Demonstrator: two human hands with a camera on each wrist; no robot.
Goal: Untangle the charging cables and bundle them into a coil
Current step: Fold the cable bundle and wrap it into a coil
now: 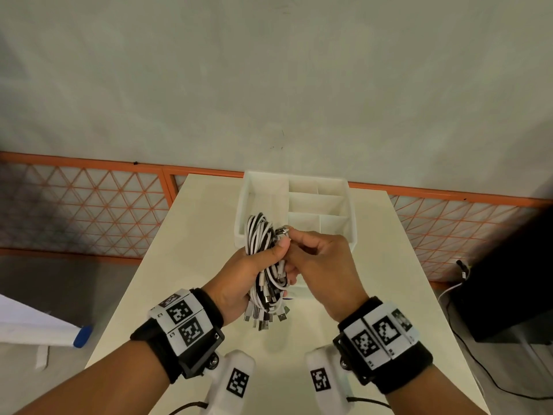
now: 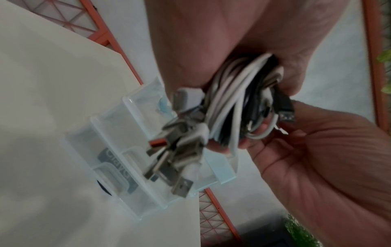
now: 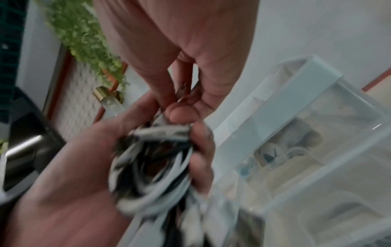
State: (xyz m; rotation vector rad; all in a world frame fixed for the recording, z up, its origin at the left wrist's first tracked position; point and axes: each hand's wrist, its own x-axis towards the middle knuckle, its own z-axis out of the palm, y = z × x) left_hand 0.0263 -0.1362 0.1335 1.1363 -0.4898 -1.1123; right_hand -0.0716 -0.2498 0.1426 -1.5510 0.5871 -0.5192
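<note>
Cables [image 1: 263, 259]: black and white bundle, long axis running away from the person, plugs at the near end, held above the table [image 1: 191, 235] before the organiser [image 1: 353, 217]. Left hand [image 1: 239, 277] grips its middle; right hand [image 1: 323, 265] pinches one plug at the far end.

Black and white cables [image 1: 263, 256] bundled together, with silver metal plugs [image 1: 264, 317] at the lower ends. White table [image 1: 191, 235], clear whitish box [image 1: 353, 211], orange fence [image 1: 89, 205] in a triangle lattice pattern against a pale grey-green floor [image 1: 269, 70]. Black wristbands [image 1: 209, 304] carrying white blocks printed with black-and-white square codes [image 1: 190, 330], a blue tip on a white board [image 1: 82, 336] at the left edge, a black cabinet [image 1: 508, 280] at the right, green leaves [image 3: 84, 38] blurred in the right wrist view.
</note>
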